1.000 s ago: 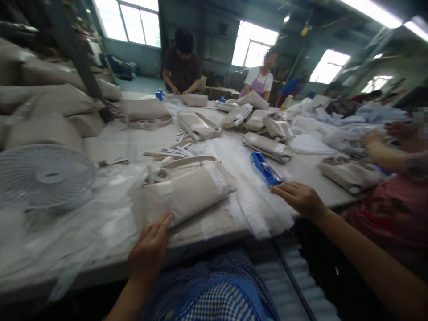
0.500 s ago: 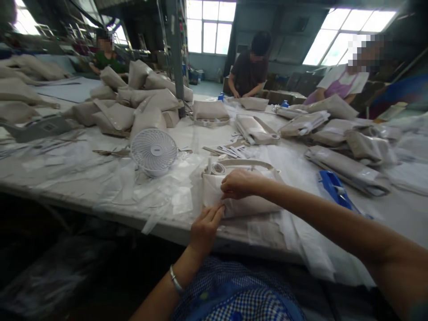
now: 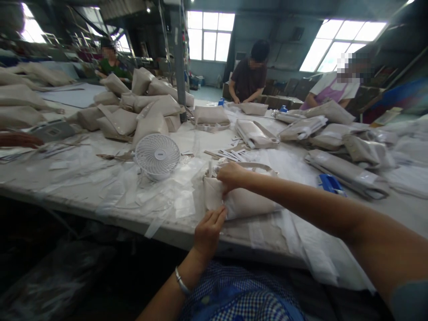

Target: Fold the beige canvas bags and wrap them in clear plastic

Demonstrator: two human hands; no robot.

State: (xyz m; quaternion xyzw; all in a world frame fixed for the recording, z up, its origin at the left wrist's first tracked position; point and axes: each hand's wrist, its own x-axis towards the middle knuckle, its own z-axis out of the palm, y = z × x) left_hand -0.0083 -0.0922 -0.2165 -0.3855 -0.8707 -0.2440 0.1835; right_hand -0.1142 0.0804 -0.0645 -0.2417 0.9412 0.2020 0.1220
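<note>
A beige handbag (image 3: 247,203) in clear plastic wrapping (image 3: 214,191) lies near the table's front edge. Its strap (image 3: 264,166) is looped along the far side. My right hand (image 3: 231,177) is closed at the upper left of the bag, its fingertips pinching the wrapping; its bent fingers partly hide what they hold. Just below, my left hand (image 3: 209,229) has its fingers pressed together on the bag's lower front edge. My right forearm crosses over the bag's right part and hides some of it.
A white fan (image 3: 157,156) stands left of the bag, among loose clear plastic sheets (image 3: 183,203). A blue tape dispenser (image 3: 331,183) lies to the right. Piles of beige bags (image 3: 123,120) and wrapped bags (image 3: 346,171) sit farther back. Several co-workers are around the table; one hand (image 3: 20,139) reaches in at far left.
My right hand has moved slightly up and left, toward the bag's top edge. My left hand stays at the lower edge. A co-worker's hand has appeared at far left.
</note>
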